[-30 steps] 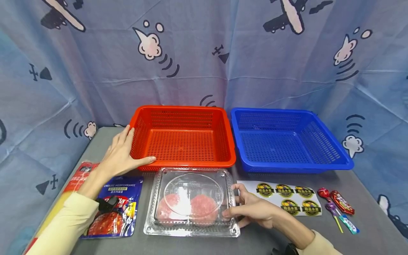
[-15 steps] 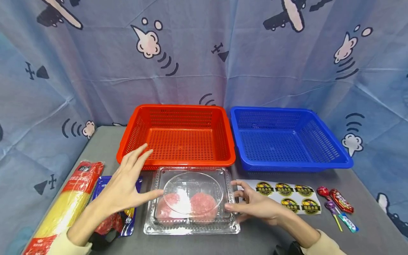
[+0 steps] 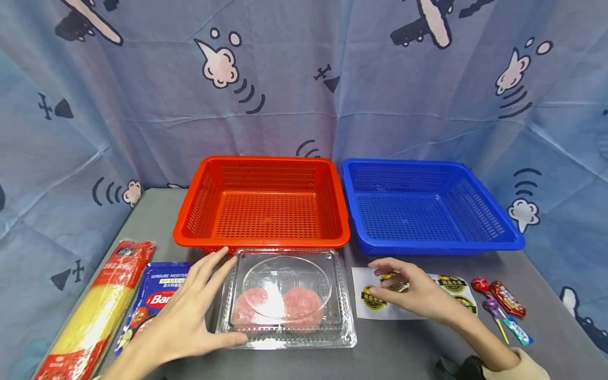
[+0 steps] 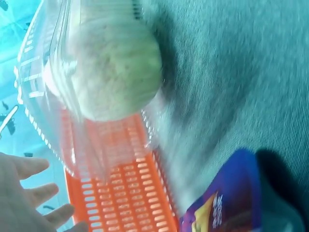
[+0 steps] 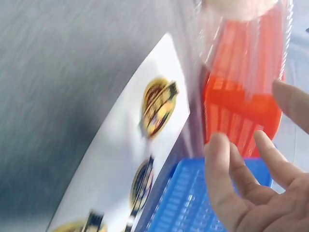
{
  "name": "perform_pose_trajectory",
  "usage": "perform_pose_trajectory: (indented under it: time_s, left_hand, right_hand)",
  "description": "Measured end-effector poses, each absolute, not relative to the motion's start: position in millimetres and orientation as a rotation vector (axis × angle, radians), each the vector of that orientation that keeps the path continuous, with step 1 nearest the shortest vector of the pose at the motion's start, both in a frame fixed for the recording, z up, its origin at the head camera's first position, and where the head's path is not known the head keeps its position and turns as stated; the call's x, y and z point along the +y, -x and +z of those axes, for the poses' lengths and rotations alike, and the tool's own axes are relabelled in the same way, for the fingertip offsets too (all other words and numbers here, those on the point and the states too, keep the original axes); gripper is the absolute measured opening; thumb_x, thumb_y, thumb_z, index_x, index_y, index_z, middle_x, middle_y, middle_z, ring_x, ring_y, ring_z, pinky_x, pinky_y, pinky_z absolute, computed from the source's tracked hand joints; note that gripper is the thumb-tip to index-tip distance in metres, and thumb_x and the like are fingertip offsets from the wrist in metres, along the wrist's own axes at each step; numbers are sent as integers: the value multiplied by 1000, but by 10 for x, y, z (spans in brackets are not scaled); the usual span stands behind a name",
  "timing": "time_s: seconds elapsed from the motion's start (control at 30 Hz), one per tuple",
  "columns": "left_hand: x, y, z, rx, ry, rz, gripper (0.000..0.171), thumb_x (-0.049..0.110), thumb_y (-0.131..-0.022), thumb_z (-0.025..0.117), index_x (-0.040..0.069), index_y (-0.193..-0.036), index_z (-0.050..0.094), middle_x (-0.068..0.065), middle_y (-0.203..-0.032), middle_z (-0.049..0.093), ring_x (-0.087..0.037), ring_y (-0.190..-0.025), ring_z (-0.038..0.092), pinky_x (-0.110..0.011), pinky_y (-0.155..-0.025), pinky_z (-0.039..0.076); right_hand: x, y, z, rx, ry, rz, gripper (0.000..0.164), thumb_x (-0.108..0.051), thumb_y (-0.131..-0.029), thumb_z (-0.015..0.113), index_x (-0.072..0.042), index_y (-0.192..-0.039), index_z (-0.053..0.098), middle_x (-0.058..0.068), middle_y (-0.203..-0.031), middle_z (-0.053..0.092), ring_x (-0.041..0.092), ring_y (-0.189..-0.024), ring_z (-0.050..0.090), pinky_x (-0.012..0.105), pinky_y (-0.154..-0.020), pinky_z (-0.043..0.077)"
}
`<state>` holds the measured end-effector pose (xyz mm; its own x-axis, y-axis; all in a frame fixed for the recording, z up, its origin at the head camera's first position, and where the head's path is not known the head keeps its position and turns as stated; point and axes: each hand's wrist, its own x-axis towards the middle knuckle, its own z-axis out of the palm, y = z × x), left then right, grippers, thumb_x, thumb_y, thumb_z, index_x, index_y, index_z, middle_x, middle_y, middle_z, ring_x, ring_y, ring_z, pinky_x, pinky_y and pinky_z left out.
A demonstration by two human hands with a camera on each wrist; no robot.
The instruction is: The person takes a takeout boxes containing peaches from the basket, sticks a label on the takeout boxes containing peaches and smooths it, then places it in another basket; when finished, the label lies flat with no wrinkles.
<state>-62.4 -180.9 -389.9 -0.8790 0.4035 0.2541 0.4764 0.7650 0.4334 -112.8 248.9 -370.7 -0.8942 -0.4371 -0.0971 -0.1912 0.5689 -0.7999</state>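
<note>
A clear plastic clamshell box (image 3: pixel 287 269), lid down, stands on the table with two round pinkish fruits (image 3: pixel 304 307) inside. My left hand (image 3: pixel 185 322) is at its left side, fingers straight and thumb over the front left corner; in the left wrist view the fingers (image 4: pixel 41 193) look apart from the box. To the box's right, my right hand (image 3: pixel 420 295) hovers over a white sheet of round black-and-gold stickers (image 3: pixel 363 279), fingers loosely bent around nothing. The right wrist view shows a gap between those fingers (image 5: pixel 219 174) and the sheet.
Behind the box stand a red basket (image 3: pixel 261 243) and a blue basket (image 3: pixel 442 246). At left lie a yellow noodle pack (image 3: pixel 102 301) and a blue sauce pouch (image 3: pixel 159 279), partly hidden. Lollipops (image 3: pixel 491 305) and wrapped sweets (image 3: pixel 508 298) lie at right.
My left hand has come from the red basket's rim down to the box's left side. My right hand has left the box's right edge and moved right, over the stickers.
</note>
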Motion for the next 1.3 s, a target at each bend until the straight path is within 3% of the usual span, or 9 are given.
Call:
perform_pose_trajectory:
  time_s: [0.17,0.37,0.63,0.93,1.13,1.3]
  left_hand:
    - [-1750,593,-3973,-2850,717,-768,121,75,-67,80,24,-163,27,-3,-171,19,-32,-151,23,-70,-106,44]
    - [-1681,582,-4063,-2861,751,-780,120,80,-69,75,23,-163,27,-2,-173,11,-38,-152,24,-74,-105,42]
    - [-1612,587,-4105,-2861,746,-804,119,78,-70,76,23,-163,26,-1,-174,7,-42,-151,31,-74,-97,48]
    - [-1553,583,-4091,-2883,720,-828,109,74,-77,73,23,-163,28,1,-174,8,-38,-151,33,-72,-91,52]
    - [-1546,639,-4043,-2836,732,-793,105,78,-76,71,22,-158,37,0,-172,16,-31,-149,34,-63,-101,52]
    - [-1539,705,-4024,-2836,753,-781,107,80,-75,70,23,-159,35,0,-173,15,-29,-152,28,-64,-108,47]
  right_hand:
    - [2631,1148,-3762,2713,627,-1072,47,-22,-86,83,-3,-126,67,17,-115,71,10,-90,67,23,-69,59]
    - [2683,1137,-3922,2816,859,-964,56,-18,-75,91,0,-123,69,12,-105,70,6,-83,58,22,-61,54]
    - [2534,1144,-4013,2868,805,-690,61,-34,-76,89,-5,-127,71,-2,-98,62,4,-81,49,21,-64,40]
    - [2455,1161,-4070,2860,784,-546,57,-29,-75,90,-3,-122,74,-3,-93,58,3,-77,44,23,-64,41]
    - [2441,1183,-4069,2858,726,-542,47,-27,-73,91,-7,-114,78,-5,-90,59,3,-74,44,21,-63,39]
    - [2420,1185,-4067,2866,740,-568,43,-26,-71,92,-10,-108,77,-5,-89,62,4,-75,48,20,-61,41]
